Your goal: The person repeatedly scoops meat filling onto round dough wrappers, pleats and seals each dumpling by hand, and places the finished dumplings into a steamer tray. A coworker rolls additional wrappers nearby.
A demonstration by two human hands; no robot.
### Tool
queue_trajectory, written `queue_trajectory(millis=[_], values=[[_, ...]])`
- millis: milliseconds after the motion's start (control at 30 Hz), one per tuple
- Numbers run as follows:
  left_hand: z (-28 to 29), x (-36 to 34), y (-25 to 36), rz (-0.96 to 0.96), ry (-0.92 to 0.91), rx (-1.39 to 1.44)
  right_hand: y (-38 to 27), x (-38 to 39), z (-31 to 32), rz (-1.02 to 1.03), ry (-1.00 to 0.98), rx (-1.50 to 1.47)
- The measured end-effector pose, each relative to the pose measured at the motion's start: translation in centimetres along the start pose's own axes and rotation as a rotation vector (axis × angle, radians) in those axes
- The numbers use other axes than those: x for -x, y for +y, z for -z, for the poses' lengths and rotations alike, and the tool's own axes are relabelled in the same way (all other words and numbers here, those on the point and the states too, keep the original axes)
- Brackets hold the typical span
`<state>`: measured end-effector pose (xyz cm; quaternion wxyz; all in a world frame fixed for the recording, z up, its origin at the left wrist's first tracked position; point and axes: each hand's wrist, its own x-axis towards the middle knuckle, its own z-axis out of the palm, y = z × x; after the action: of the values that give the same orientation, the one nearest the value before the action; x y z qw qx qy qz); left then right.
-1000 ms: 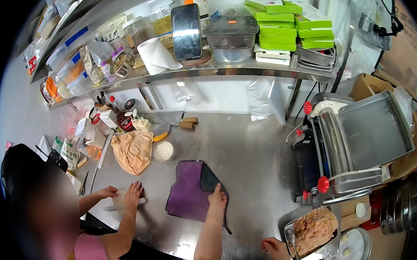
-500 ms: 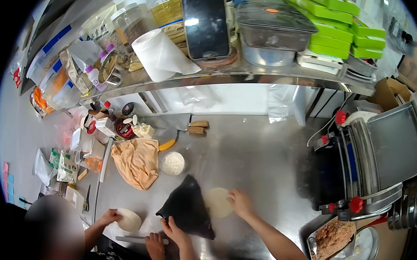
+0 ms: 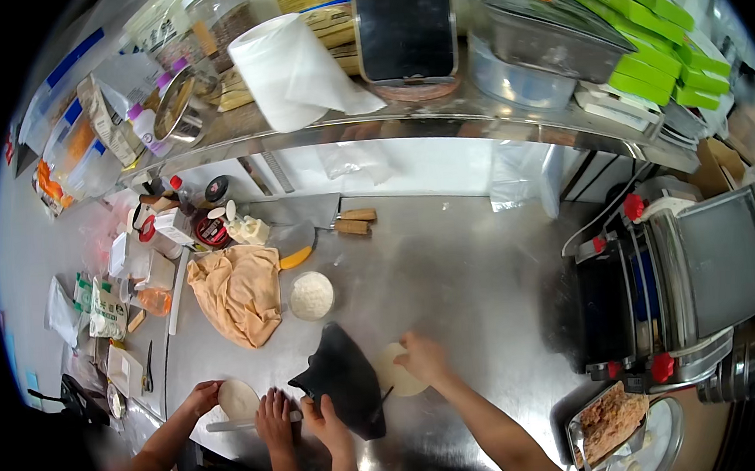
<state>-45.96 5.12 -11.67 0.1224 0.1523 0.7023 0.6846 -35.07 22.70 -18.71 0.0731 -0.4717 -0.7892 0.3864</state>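
Where the dark cloth (image 3: pixel 346 382) is: bunched on the steel counter (image 3: pixel 477 281), dark face out; a second ago it lay spread, purple side up with one corner turned over, and half a second ago it rose to a sharper peak.
Left hand (image 3: pixel 328 427): fingers narrow, pinching the cloth's near left edge; a second ago they touched the turned-over corner.
Right hand (image 3: pixel 426 359): reaching to the rim of the pale dough round (image 3: pixel 398 376), as half a second ago; blurred, so I cannot tell whether the fingers pinch it. A second ago it was near the meat tray (image 3: pixel 614 425).
Pale dough round: just right of the cloth, a dark strip now across its near left part; out of sight a second ago.
Co-worker: one hand (image 3: pixel 203 398) holds another dough round (image 3: pixel 238 400), the other (image 3: pixel 274 418) rests on the rolling pin (image 3: pixel 231 425), as half a second ago.
Bowl of white powder (image 3: pixel 313 296): beyond the dark cloth, beside the peach cloth (image 3: pixel 237 296).
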Motion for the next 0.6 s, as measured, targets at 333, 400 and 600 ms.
queue_trajectory(millis=[333, 400, 600], values=[[-10.7, 3.1, 2.5, -0.387, -0.419, -0.256, 0.8, 14.8, 9.0, -0.092, 0.367, -0.197], [-10.9, 6.0, -1.9, 0.134, -0.521, 0.117, 0.3, 18.7, 12.0, -0.181, 0.412, -0.44], [-12.2, 21.1, -1.3, 1.18, -0.93, 1.023, 2.6, 28.9, 14.7, -0.359, 0.564, -0.996]])
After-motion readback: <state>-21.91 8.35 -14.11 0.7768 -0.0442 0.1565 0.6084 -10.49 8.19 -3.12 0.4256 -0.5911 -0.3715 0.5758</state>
